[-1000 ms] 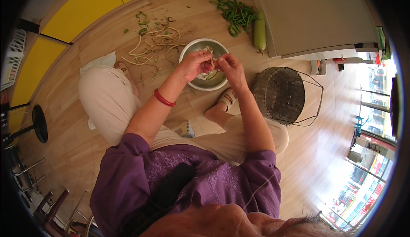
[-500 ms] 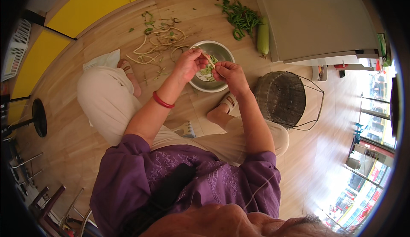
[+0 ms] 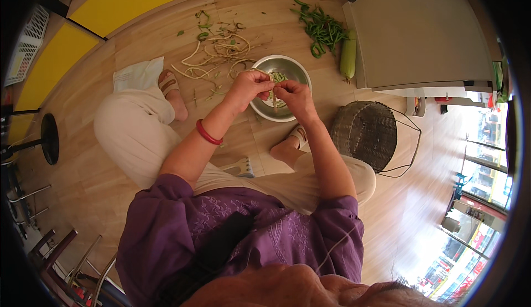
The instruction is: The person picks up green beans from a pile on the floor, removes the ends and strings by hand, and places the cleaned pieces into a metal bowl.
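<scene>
Above a steel bowl (image 3: 299,70) on the floor, my left hand (image 3: 250,90) and my right hand (image 3: 297,98) meet with fingertips pinched. Both grip a thin long bean (image 3: 275,101), whose pale end hangs down between them; most of it is hidden by the fingers. Short pale-green bean pieces (image 3: 279,77) lie in the bowl, partly covered by my hands. A red bangle circles my left wrist. Just left of the bowl, several whole long beans (image 3: 213,54) are spread loosely over the floor.
Farther off lie a heap of green peppers (image 3: 321,29) and a green gourd (image 3: 348,58) beside a pale cabinet (image 3: 420,36). A woven basket (image 3: 365,133) with a wire handle rests right of my foot. Left of the beans is a white bag (image 3: 138,74).
My hands have come closer together and turned slightly downward at the bowl, still pinching the bean. The whole view has shifted a little, so the floor items appear farther right and lower.
</scene>
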Available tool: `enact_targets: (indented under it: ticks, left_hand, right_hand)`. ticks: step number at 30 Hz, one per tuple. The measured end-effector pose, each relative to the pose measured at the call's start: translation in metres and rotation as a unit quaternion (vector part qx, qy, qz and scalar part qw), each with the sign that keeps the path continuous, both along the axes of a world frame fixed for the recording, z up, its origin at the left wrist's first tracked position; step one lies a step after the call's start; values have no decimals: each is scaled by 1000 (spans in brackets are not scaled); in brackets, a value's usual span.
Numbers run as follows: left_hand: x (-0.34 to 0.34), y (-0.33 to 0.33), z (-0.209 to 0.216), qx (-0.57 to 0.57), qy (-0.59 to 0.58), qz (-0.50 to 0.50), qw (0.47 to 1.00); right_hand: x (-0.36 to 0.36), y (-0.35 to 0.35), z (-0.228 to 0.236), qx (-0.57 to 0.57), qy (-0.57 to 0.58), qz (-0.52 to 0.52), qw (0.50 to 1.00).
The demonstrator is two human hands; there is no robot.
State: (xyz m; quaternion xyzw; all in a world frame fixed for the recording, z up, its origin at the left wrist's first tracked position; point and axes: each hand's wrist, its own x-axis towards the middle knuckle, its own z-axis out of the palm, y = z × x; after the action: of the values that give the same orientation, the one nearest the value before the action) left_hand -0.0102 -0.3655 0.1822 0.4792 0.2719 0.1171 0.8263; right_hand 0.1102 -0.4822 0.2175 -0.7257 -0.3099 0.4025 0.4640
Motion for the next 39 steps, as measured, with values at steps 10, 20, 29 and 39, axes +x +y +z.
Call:
enact_targets:
  ticks: [10, 20, 29, 39]
  left_hand:
    - [-11, 0, 0, 209, 40, -33, 977]
    - [-19, 6, 8, 35, -8, -32, 999]
    - [-19, 9, 11, -94, -59, -37, 993]
    - [-19, 15, -3, -167, -80, -41, 982]
  right_hand:
    - [-7, 8, 1, -18, -177, 43, 983]
    - [-10, 8, 2, -2, -135, 58, 989]
    - [-10, 6, -3, 8, 79, 28, 996]
    - [-2, 2, -9, 75, 272, -62, 957]
